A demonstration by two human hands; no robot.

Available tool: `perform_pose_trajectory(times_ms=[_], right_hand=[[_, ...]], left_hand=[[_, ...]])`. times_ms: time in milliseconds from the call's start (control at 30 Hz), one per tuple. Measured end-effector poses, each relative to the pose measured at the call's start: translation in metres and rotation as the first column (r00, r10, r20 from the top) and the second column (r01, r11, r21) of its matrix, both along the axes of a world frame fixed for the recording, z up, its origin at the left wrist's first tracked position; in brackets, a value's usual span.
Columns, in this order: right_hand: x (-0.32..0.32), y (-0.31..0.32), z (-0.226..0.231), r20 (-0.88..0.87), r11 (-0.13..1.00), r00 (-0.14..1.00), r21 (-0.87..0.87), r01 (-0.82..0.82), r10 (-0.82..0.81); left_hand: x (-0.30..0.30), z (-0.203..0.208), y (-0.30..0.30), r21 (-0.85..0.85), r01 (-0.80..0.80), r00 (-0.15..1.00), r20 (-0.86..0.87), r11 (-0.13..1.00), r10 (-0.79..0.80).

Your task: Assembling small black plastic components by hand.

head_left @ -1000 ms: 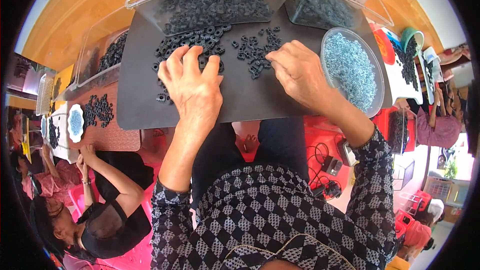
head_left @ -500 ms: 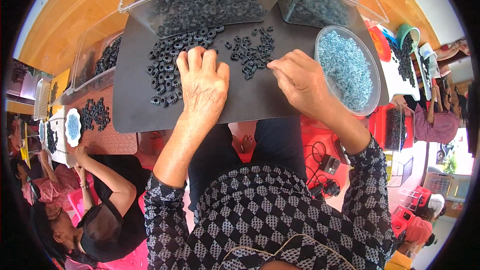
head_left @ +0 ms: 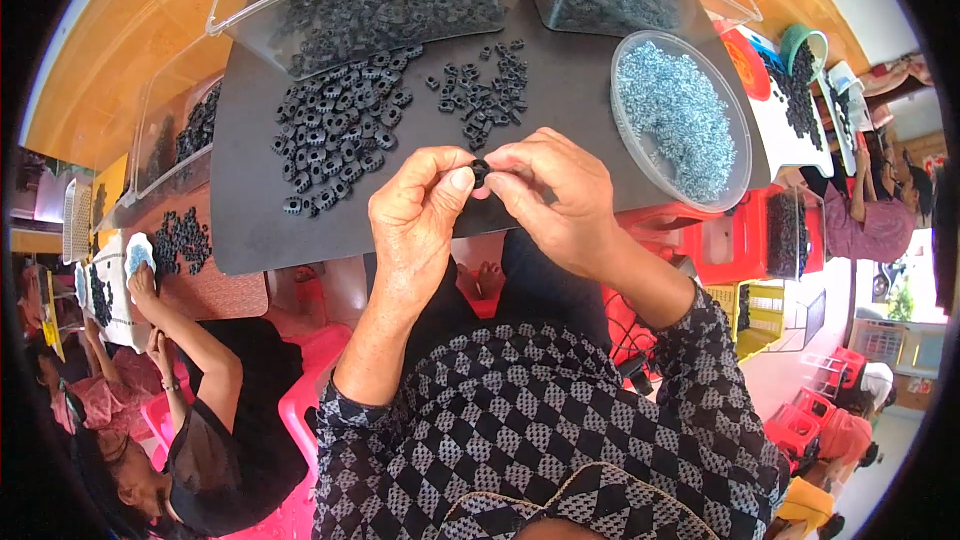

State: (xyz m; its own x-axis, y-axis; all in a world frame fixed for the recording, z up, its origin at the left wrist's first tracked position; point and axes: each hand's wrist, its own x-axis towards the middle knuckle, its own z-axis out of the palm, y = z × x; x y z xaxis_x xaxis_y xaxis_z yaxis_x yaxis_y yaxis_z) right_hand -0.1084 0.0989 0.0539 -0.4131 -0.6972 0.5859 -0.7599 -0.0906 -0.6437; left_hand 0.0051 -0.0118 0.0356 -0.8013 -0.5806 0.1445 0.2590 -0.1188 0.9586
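Note:
My left hand [head_left: 415, 215] and my right hand [head_left: 565, 200] meet above the near side of a dark table [head_left: 560, 70]. Thumbs and fingertips of both pinch one small black plastic part [head_left: 480, 173]; whether it is one piece or two pressed together I cannot tell. Beyond my left hand spreads a heap of black parts with holes [head_left: 325, 130]. A looser group of smaller black pieces [head_left: 490, 95] lies farther up the middle. To the right of my right hand is a round clear tub [head_left: 742, 165] of tiny light-blue, shiny bits [head_left: 675, 110].
Clear plastic bins [head_left: 400, 15] of black parts line the table's far side. At left, a co-worker [head_left: 215, 370] reaches to a white dish of blue bits [head_left: 140, 252]. Red stools [head_left: 715, 245] stand at right, with a yellow crate [head_left: 765, 310] below.
My hands have left the two heaps and come together nearer me, now holding a black part between them. The co-worker's hand at left has moved onto the white dish.

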Motion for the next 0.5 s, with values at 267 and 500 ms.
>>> perform_pose_trajectory(times_ms=[267,500], right_hand=[[0.006,0.007,-0.006,-0.147,0.987,0.986,-0.150,0.058,-0.080],[-0.054,0.078,0.014,-0.419,0.924,0.841,0.010,0.383,-0.344]], left_hand=[[0.000,-0.004,0.017,0.103,-0.055,0.998,-0.031,0.993,0.058],[0.000,-0.019,0.016,0.009,-0.067,0.998,0.020,0.998,0.067]])
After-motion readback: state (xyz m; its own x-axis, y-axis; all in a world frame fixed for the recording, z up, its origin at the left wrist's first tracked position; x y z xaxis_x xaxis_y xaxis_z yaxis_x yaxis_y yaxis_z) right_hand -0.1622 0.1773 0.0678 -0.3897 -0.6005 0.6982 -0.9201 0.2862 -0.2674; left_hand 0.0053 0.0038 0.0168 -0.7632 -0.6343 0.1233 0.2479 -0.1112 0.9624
